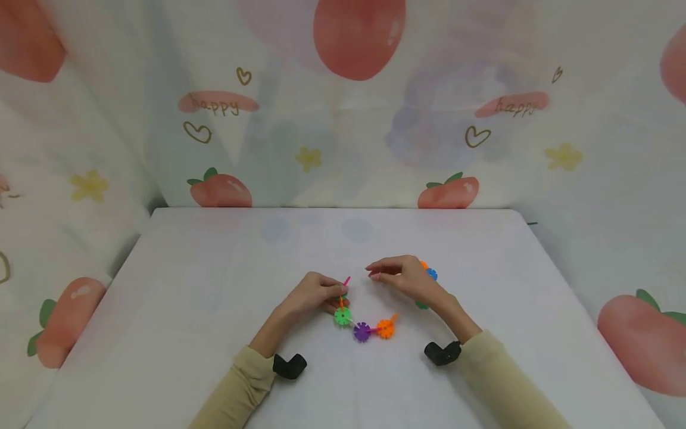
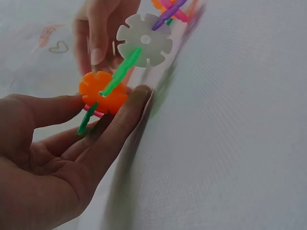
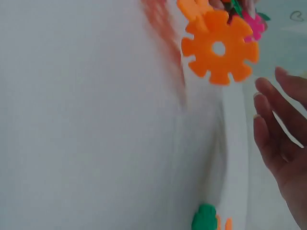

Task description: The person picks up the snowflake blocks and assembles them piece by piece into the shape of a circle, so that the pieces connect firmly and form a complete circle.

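From afar I see a white table (image 1: 161,333), right hand (image 1: 408,279) with fingers loosely extended and holding nothing, left hand (image 1: 313,293) pinching one end of a coloured-disc chain (image 1: 361,332) curving between the forearms, blue disc (image 1: 432,274) beside the right hand.

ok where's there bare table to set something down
Bare tabletop stretches left of the left hand and sleeve, right of the blue disc, and beyond these to the backdrop. It's crowded around the disc chain and beside the right hand.

Forward-down head view, close wrist views, fingers (image 2: 117,127) in all
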The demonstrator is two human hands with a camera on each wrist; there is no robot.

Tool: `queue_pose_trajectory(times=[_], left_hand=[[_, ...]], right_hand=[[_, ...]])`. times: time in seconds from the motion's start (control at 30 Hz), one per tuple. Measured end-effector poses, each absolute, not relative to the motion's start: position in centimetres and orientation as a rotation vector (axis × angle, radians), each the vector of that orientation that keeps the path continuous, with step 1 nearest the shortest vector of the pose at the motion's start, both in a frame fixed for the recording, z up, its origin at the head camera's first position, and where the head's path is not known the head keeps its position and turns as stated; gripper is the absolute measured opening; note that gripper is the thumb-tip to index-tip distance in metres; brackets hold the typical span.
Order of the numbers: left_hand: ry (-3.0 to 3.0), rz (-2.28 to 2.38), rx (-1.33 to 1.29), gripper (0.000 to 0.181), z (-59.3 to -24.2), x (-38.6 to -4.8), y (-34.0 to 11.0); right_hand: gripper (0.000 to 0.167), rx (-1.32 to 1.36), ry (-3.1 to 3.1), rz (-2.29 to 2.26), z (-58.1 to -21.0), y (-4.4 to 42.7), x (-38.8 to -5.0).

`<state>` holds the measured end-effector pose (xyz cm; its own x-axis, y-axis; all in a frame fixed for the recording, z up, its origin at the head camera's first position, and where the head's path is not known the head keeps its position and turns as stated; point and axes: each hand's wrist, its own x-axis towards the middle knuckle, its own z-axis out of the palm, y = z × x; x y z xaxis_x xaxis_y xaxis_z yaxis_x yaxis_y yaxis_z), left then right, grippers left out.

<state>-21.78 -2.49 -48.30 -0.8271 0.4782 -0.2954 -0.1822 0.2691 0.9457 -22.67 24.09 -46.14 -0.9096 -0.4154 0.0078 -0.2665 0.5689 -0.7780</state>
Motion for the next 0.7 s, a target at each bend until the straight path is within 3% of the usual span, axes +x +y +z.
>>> queue_pose_trajectory(times=[0.43, 0.7], left_hand=[[1.996, 1.626, 0.283, 0.035, -48.3, -21.9, -3.2], [1.999, 1.619, 0.273, 0.037, -48.4, -21.9, -3.1]], right_hand=[[0.013, -0.492, 2.784, -0.929, -45.5, 31.1, -20.8], [0.023, -0.514, 2.719, -0.855, -45.8, 32.5, -19.9]])
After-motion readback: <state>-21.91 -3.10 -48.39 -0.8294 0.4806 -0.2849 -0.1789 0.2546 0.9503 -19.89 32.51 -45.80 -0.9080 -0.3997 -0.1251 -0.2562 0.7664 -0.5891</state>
